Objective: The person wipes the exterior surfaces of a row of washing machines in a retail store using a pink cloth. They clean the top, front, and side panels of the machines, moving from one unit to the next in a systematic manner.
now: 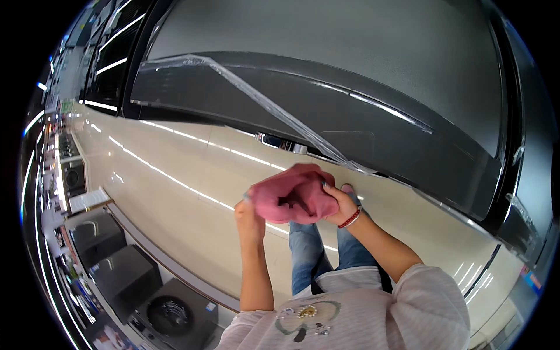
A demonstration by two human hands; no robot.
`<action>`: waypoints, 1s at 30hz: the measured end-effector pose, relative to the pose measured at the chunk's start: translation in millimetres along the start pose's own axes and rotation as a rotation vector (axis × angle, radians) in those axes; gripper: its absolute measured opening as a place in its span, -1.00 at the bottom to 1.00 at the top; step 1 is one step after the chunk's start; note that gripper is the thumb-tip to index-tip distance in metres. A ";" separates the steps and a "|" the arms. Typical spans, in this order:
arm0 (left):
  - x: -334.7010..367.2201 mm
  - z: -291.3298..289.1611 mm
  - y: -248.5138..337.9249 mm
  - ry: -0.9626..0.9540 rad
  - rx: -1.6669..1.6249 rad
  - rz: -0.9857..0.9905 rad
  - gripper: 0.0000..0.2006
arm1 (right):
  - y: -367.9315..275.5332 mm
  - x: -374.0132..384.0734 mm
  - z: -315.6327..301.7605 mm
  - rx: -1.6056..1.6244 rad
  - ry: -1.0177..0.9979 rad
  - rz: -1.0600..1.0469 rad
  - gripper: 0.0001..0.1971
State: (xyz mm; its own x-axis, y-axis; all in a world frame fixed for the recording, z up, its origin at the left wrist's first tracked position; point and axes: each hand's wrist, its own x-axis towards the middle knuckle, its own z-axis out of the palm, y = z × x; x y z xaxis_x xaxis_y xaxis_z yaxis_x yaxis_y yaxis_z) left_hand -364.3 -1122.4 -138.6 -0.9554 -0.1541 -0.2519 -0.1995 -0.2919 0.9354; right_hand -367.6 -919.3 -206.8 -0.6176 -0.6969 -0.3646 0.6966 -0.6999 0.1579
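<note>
Left hand (248, 209) fisted on crumpled pink cloth (296, 178) at its nine o'clock, right hand (344, 208) gripping its three o'clock, thumb uppermost, cloth mid-view over glossy floor (153, 154), smooth grey appliance (332, 35) at twelve o'clock

A pale, beaded, short-sleeved top (367, 309) goes with blue jeans (305, 251) and a red bracelet (350, 218).

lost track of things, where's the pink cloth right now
In the head view, the pink cloth is near the centre, held between the left hand and right hand, above the floor.
</note>
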 end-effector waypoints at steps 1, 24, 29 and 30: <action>5.9 -0.4 14.4 -0.027 -0.080 0.051 -0.61 | 4.0 3.5 3.8 0.026 -0.052 -0.013 -0.56; 86.4 63.3 61.4 -0.223 0.686 0.918 -0.70 | 87.0 -3.1 103.2 -0.169 0.029 -0.973 -0.47; 94.9 68.0 55.9 -0.254 0.705 1.149 -0.70 | 92.0 -12.0 109.4 -0.222 0.005 -1.012 -0.59; 94.4 75.4 56.3 -0.243 0.680 1.215 -0.70 | 92.8 -11.6 110.6 -0.236 0.003 -1.006 -0.60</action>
State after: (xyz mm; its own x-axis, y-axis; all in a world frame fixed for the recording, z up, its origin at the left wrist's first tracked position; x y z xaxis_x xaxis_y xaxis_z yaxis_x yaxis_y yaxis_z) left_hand -482.1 -1082.2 -91.1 -0.6043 0.2078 0.7692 0.7654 0.4195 0.4880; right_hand -336.1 -993.5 -86.5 -0.9532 0.1948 -0.2311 -0.0877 -0.9100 -0.4052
